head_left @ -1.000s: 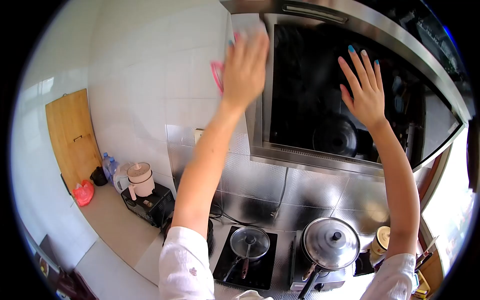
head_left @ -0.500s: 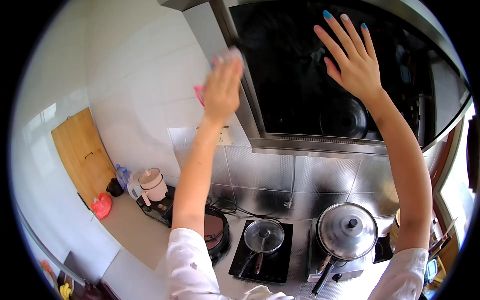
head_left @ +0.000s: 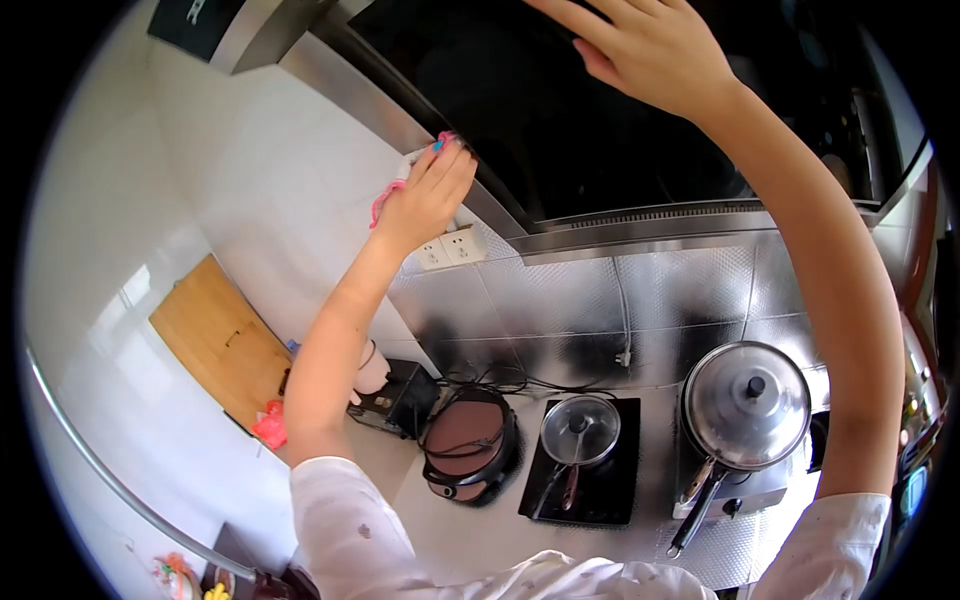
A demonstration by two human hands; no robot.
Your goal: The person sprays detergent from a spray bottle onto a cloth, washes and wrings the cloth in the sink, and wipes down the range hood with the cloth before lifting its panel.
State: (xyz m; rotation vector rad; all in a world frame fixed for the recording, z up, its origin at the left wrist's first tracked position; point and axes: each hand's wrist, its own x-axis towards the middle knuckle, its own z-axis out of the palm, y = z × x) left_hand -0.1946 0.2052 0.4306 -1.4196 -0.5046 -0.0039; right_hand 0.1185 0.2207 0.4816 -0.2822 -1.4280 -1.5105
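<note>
My left hand [head_left: 428, 200] is closed on a pink and white cloth [head_left: 386, 203], pressed to the left metal edge of the range hood [head_left: 365, 95]. Some of the cloth sticks out on the wall side of the hand. Against the hood's black glass panel [head_left: 560, 150] lies my right hand [head_left: 655, 55], with its thumb held apart from the fingers. The fingertips run past the top of the view. Nothing shows in that hand.
Below stand a lidded steel pan [head_left: 748, 405] on a gas stove, a small glass-lidded pan [head_left: 580, 430] on a black hob, and a round brown electric griddle [head_left: 465, 440] with cables. Wall sockets [head_left: 450, 247] sit under the hood's left edge. A wooden board [head_left: 220, 330] leans at left.
My left hand has slid down along the hood's left edge with the cloth. The view has shifted and tilted, so my right hand now sits higher and partly out of frame.
</note>
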